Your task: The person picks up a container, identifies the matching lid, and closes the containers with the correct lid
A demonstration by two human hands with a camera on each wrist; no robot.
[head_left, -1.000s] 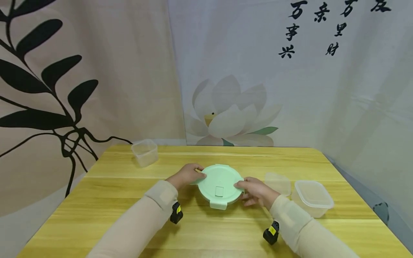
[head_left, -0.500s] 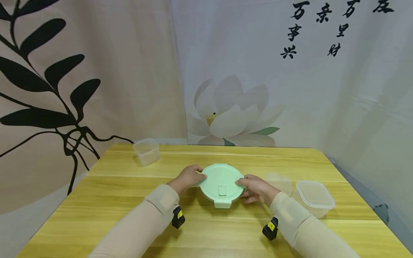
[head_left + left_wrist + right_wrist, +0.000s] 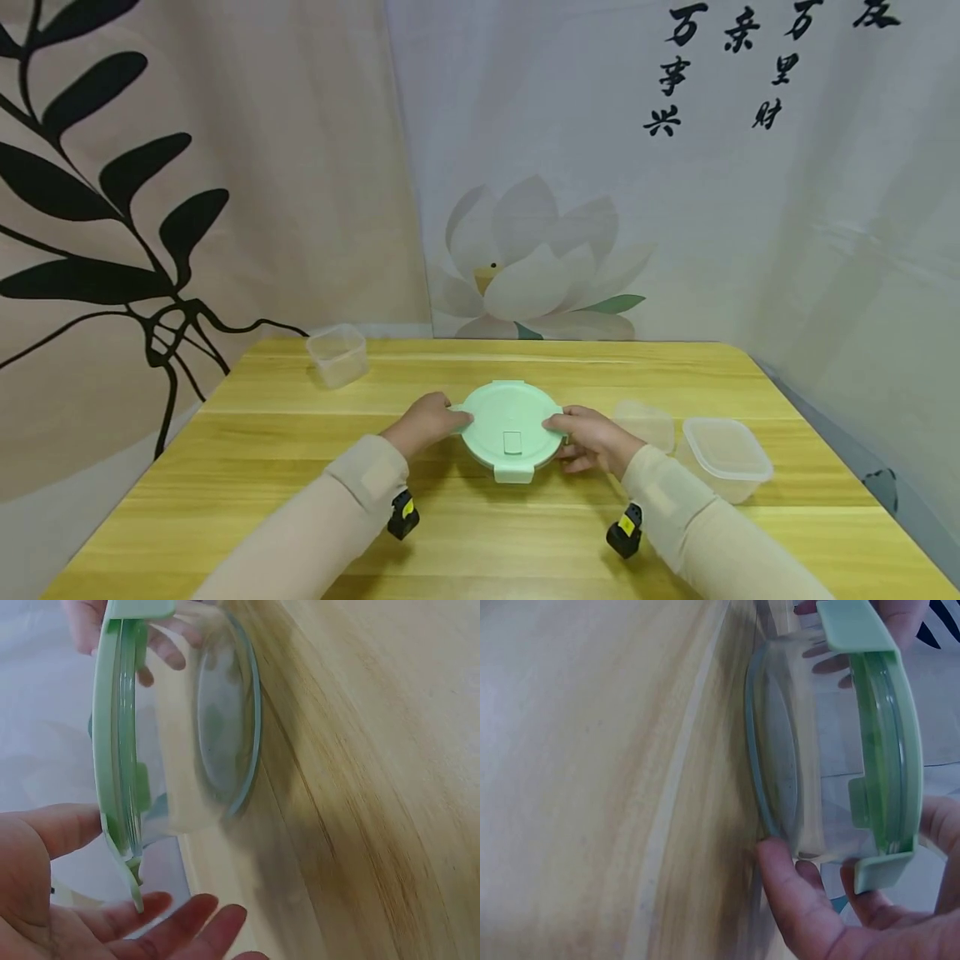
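A round glass food container (image 3: 825, 750) with a mint-green snap-on lid (image 3: 510, 421) stands on the table between both hands. My left hand (image 3: 427, 425) is at the lid's left side, thumb on the edge and fingers beneath the left latch (image 3: 129, 877), which sticks outward. On the other side my right hand (image 3: 596, 440) grips the container, thumb on the lid's rim and fingers along the glass and the right latch (image 3: 885, 870). That latch and the front latch (image 3: 513, 474) are folded down. Through the clear glass the opposite fingers show in both wrist views.
A clear plastic tub (image 3: 337, 357) stands at the table's back left. To the right are a lidded translucent tub (image 3: 723, 458) and a translucent piece (image 3: 645, 425) beside it, partly behind the right hand. The wooden table (image 3: 480, 542) ends before a printed curtain (image 3: 300, 167).
My left hand has shifted slightly outward, its thumb going from the lid's top to the edge by the left latch. The right hand keeps its grip; the container stays about where it was.
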